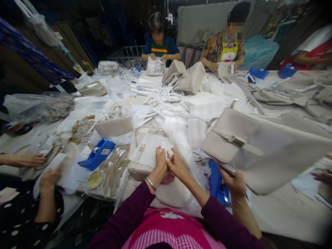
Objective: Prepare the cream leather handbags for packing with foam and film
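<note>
Pale beige handbag [147, 155] is lying on a crowded worktable [282, 214], directly in front of the person wearing the camera, its handles pointing away and its base facing the wearer. Both bare hands are reaching over it from purple sleeves. The left hand [160, 160], wearing a silver bangle at the wrist, and the right hand [178, 164] are meeting above the bag, their fingers bent and their fingertips close together; whether they are pinching something small cannot be told. To the left, a blue tape dispenser [97, 154] is standing beside a pile of beige strips [115, 169] and a round yellowish roll [94, 180]. Just to the right, a co-worker's hand [236, 185] is gripping a larger beige bag [227, 136] by its lower edge, tilting it above a second blue dispenser [214, 178]. White tubes [166, 97] are lying jumbled beyond the handbag. At the far side, two co-workers are handling bags, one of them wrapped [155, 66]. At far left, another person's hand [50, 176] is holding a pale strip.
</note>
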Demonstrator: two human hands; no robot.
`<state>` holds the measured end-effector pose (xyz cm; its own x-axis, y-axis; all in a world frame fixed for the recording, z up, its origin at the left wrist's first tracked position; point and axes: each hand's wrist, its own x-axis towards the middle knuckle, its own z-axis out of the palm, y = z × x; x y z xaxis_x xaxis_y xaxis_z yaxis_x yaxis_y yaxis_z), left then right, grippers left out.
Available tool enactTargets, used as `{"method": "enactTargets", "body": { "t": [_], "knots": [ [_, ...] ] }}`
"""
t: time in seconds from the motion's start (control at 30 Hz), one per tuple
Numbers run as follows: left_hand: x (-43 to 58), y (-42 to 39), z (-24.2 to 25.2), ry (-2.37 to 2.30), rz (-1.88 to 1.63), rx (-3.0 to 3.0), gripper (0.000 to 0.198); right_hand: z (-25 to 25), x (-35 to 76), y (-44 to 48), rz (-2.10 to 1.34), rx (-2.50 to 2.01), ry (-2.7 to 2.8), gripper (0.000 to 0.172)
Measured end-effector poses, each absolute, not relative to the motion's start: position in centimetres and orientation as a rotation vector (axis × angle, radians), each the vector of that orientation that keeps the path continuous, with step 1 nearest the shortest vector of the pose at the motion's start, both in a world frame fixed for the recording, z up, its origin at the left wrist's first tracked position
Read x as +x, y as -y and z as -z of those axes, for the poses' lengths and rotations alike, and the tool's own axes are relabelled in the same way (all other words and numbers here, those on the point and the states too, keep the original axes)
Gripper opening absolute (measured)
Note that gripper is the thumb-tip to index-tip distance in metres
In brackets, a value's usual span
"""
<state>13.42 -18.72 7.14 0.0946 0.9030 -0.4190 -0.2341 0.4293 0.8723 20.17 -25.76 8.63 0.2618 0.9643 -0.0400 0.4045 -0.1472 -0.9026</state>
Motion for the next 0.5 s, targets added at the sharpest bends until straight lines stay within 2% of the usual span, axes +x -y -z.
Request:
{"method": "enactTargets", "body": {
  "t": [0.1, 0.3, 0.5],
  "knots": [
    [13.3, 18.8, -7.1, -1.180, -0.978, 0.753, 0.031, -8.1, 20.0, 25.8, -0.792, -1.707, 1.287, 0.063],
    [12.5, 18.3, -6.9, -1.055, -0.940, 0.660, 0.023, -6.2, 19.8, 25.5, -0.801, -1.654, 1.078, 0.053],
    [11.3, 19.9, -7.1, -0.886, -0.820, 0.759, 0.028, -5.9, 19.7, 25.3, -0.797, -1.650, 0.936, 0.052]
  ]
}}
